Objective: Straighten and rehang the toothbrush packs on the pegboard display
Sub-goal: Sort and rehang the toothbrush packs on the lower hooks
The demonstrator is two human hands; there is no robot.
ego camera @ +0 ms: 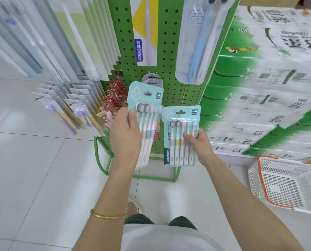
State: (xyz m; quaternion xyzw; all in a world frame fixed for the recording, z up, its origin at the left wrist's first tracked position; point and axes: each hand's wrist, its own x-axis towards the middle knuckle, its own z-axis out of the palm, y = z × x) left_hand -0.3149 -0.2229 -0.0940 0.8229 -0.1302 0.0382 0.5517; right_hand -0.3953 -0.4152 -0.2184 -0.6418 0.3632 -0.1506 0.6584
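A green pegboard stand [171, 51] rises in front of me. My left hand [125, 134] grips a teal multi-pack of toothbrushes [147, 98] by its left edge, off any hook and tilted. My right hand [199, 144] holds a second teal pack [180, 122] at its right side, thumb across the handles. This pack hangs on a metal hook [180, 114] through its top hole. Behind the left pack, another pack [152, 79] hangs on a peg higher up.
Rows of long toothbrush packs [64, 51] hang on the stand's left face, with red-carded packs [115, 95] beside them. Stacked tissue cases [270, 87] fill the right. A white and orange basket [284, 183] sits on the tiled floor at right.
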